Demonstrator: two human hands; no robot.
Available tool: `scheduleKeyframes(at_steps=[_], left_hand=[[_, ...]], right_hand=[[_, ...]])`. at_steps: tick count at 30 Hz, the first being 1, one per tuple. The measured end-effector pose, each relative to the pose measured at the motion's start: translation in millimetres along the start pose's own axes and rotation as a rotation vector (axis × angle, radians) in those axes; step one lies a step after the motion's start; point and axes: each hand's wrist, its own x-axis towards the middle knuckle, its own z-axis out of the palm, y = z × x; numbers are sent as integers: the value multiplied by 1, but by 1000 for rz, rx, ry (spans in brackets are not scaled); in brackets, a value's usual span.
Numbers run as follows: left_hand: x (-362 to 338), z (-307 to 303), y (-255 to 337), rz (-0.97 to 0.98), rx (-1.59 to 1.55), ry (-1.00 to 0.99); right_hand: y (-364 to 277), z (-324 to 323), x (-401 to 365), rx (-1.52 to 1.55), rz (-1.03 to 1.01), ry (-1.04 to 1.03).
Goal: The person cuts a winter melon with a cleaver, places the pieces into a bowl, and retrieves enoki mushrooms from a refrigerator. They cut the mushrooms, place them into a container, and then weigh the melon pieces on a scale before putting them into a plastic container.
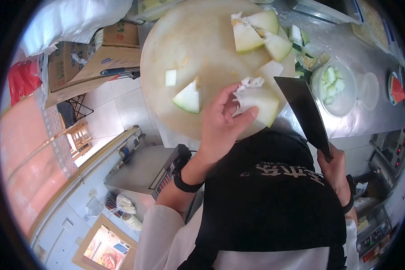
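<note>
My left hand (225, 118) grips a wedge of pale melon, probably winter melon (262, 104), with white pith at its far end, over the near edge of the round cutting board (184, 45). A cleaver (303, 112) is in my right hand (334, 163), its dark blade pointing away from me beside the board's right edge. Left of my left hand, another melon wedge (189, 98) lies on the board near a small pale square piece (170, 77). Several more melon wedges (252, 33) sit together at the board's far right.
Right of the board, a clear round tub (329, 105) holds cut pale green pieces, with a clear lid (368, 97) beside it. Green rind scraps (307, 60) lie on the metal counter (346, 45). A cardboard box (90, 65) stands to the left.
</note>
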Motion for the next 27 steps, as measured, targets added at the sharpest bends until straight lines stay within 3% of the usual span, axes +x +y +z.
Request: scheduleKeyframes(at_steps=[4,6,9,12,19,27], left_hand=[[-4,5,0,-2,-11,101],[-4,1,-9,-44,243,174],[-5,1,-15,-148,386,245],[-7,-6,-27,-86,365,199],[-4,2,-24,-131,146,173],[12,10,-31,-301,139,199]], right_hand=[[-3,1,1,-49,67,-45],[-1,3,2,-31,17,-44],[5,4,3,-86,-18,-94],[1,5,7,-129,-137,-73],[-10,-1,20,-153,-198,-58],[-13,-19,32,-189,-225,-116]])
